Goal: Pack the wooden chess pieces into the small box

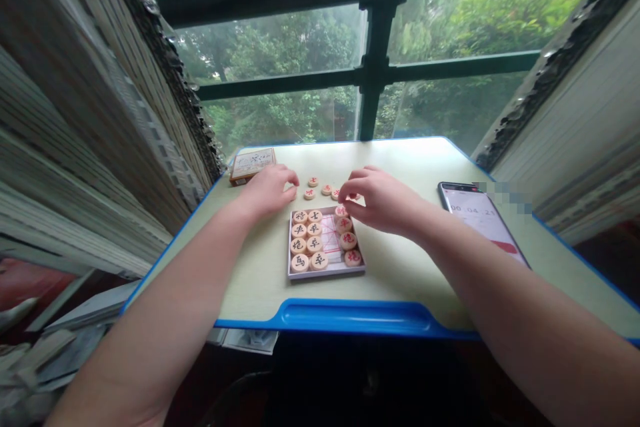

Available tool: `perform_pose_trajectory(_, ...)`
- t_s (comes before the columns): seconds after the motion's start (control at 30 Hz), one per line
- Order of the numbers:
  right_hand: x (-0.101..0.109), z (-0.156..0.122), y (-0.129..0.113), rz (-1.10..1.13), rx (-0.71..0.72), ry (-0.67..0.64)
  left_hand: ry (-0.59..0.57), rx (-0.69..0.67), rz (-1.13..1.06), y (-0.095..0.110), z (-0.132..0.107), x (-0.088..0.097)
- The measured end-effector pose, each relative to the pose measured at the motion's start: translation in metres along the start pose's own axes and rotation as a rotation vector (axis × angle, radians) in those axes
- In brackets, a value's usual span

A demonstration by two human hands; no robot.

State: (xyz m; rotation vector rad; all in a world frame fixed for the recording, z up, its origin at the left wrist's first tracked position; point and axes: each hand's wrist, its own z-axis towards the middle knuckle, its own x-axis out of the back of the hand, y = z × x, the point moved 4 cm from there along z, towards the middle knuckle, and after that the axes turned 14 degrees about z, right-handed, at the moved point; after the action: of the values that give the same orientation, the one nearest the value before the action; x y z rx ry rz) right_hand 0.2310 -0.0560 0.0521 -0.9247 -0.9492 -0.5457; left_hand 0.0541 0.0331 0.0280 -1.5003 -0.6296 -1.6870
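Observation:
A shallow white box (326, 272) lies on the desk and holds several round wooden chess pieces (307, 241) with black or red characters. Several loose pieces (313, 182) lie just behind the box. My left hand (267, 190) rests curled on the desk to the left of these loose pieces, its fingertips next to one. My right hand (380, 199) hovers over the box's far right corner, fingers bent in a pinch close to a red-marked piece (341, 211); what the fingers hold, if anything, is hidden.
The desk (400, 267) is pale with a blue rim and a blue front groove (357, 317). A box lid (251, 165) lies at the back left. A phone (480, 217) with a lit timer screen lies at right. Window behind, walls close on both sides.

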Motion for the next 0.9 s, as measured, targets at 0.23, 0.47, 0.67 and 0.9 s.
perform_pose_trajectory(0.23, -0.010, 0.004, 0.045, -0.181, -0.276, 0.072, -0.102, 0.010, -0.135, -0.002, 0.002, -0.014)
perform_pose_trajectory(0.47, -0.018, 0.007, 0.060, -0.082, -0.314, 0.059, -0.091, 0.105, -0.309, 0.001, 0.001, -0.013)
perform_pose_trajectory(0.67, -0.013, 0.007, 0.045, -0.071, -0.151, 0.011, -0.104, 0.038, -0.373, 0.006, 0.002, -0.014)
perform_pose_trajectory(0.9, -0.007, 0.002, 0.034, -0.067, -0.083, -0.075, -0.080, -0.043, -0.309, 0.011, 0.006, -0.022)
